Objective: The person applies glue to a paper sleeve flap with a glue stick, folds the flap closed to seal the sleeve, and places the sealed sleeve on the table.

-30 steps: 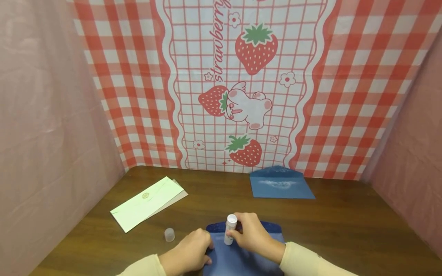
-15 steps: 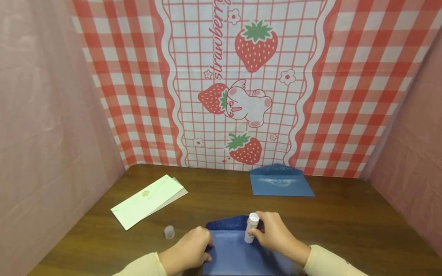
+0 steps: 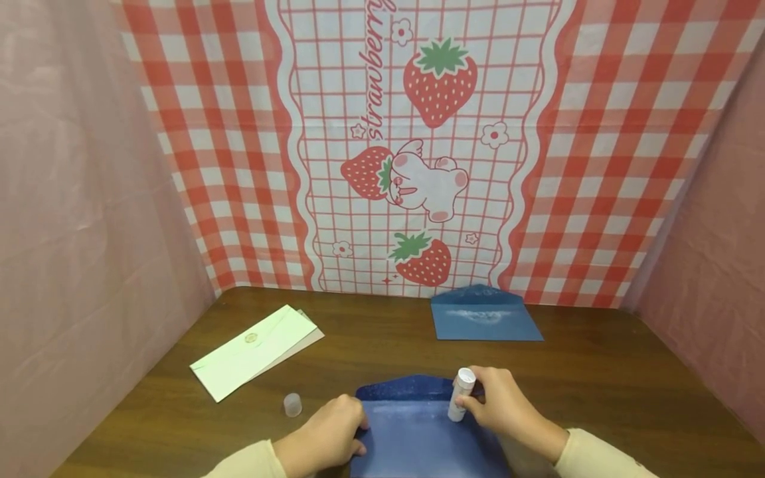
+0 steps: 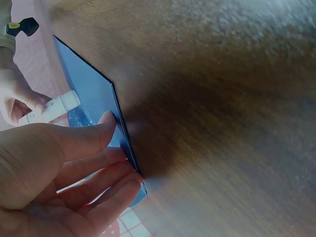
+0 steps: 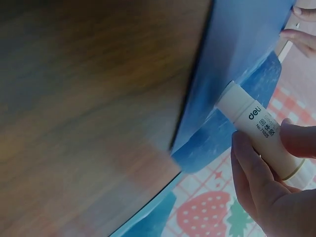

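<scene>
A dark blue envelope (image 3: 418, 438) lies on the table with its flap (image 3: 403, 389) unfolded away from the person. My right hand (image 3: 508, 401) holds a white glue stick (image 3: 461, 398) between thumb and fingers. Its lower end touches the envelope near the flap fold, toward the right side, and the stick leans slightly. In the right wrist view, white streaks of glue show along the fold beside the glue stick (image 5: 261, 128). My left hand (image 3: 331, 428) rests at the envelope's left edge; in the left wrist view its thumb and fingertips press on the envelope (image 4: 91, 74).
The glue stick's translucent cap (image 3: 293, 405) stands left of my left hand. Farther left lie a pale green envelope (image 3: 254, 352) and a greyish one (image 3: 293, 355) partly under it. A lighter blue envelope (image 3: 487, 325) with white smears and a raised flap is at the back.
My right hand has slid the glue stick rightward along the envelope's fold, from left of the middle toward the right side. The left hand has stayed in place.
</scene>
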Motion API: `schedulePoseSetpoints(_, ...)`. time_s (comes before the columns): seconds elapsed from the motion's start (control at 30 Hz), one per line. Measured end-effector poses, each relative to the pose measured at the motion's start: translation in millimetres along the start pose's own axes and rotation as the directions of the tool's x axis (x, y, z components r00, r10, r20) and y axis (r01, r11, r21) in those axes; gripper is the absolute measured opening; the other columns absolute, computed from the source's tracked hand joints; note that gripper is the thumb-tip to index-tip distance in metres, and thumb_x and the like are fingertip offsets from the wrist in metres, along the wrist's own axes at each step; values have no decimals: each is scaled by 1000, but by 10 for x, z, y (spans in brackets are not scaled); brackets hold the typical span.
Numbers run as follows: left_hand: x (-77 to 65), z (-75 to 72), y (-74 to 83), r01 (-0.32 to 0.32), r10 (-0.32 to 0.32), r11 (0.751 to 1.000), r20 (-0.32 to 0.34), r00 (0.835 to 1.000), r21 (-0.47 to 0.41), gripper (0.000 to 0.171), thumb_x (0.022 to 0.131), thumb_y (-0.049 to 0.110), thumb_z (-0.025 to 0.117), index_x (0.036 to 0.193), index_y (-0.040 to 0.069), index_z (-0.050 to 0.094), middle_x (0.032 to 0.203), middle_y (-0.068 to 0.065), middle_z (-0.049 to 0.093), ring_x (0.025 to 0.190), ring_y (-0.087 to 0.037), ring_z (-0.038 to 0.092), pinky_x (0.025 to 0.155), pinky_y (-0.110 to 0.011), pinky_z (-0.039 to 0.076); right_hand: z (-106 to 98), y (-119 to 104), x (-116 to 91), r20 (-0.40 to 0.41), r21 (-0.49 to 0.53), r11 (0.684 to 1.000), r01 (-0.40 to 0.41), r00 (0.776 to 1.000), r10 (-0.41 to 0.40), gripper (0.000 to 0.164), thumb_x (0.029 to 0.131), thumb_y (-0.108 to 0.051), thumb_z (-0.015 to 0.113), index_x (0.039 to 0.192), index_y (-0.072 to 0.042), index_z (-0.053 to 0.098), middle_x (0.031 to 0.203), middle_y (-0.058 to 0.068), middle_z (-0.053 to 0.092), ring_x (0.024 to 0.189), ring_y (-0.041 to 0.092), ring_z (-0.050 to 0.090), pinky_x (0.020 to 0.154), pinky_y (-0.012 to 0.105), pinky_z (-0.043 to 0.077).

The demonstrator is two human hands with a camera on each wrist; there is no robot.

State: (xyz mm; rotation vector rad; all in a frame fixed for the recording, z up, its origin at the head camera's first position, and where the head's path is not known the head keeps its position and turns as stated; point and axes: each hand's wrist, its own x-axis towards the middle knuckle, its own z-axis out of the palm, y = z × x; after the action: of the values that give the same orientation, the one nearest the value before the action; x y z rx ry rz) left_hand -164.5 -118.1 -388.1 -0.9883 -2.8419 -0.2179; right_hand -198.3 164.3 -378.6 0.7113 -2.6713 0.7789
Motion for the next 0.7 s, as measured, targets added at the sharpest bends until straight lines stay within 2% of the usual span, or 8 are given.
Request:
schedulePoseSetpoints(0.17, 10, -4, -5, 3, -3, 1000, -8, 1000, 3, 15, 63, 23, 87, 70, 16, 75, 65, 4, 64, 63, -1, 55, 54, -19, 46, -73, 94, -32, -22, -21, 1000, 6, 1000, -6, 18, 73, -13, 80, 81, -11, 64, 73, -3, 67, 66, -1, 57, 55, 17, 48)
schedulePoseSetpoints(0.33, 7, 4, -9, -8, 8, 1000, -7, 1000, -5, 15, 64, 23, 86, 65, 17, 73, 61, 6, 65, 60, 1, 51, 53, -18, 43, -132, 145, -68, 12, -20, 1000, -7, 1000, 7, 18, 73, -12, 80, 82, -10, 64, 74, -2, 68, 67, 2, 62, 56, 17, 50)
schedulePoseSetpoints(0.57, -3, 23, -30, -3, 3, 1000, -10, 1000, -19, 15, 63, 22, 87, 71, 17, 75, 66, 6, 71, 64, 1, 57, 54, -18, 47, -225, 123, 49, 79, -33, 996, -80, 994, 82, 19, 74, -20, 81, 74, -13, 63, 63, -7, 58, 58, -2, 44, 50, 18, 38)
schedulePoseSetpoints(0.7, -1, 17, -46, 8, -8, 1000, -5, 1000, -22, 17, 63, 23, 87, 75, 17, 76, 70, 6, 72, 68, -1, 61, 56, -18, 49, -233, 46, 163, 86, -15, 995, -103, 991, 104, 19, 75, -21, 80, 74, -11, 64, 63, -5, 58, 57, 0, 44, 50, 18, 39)
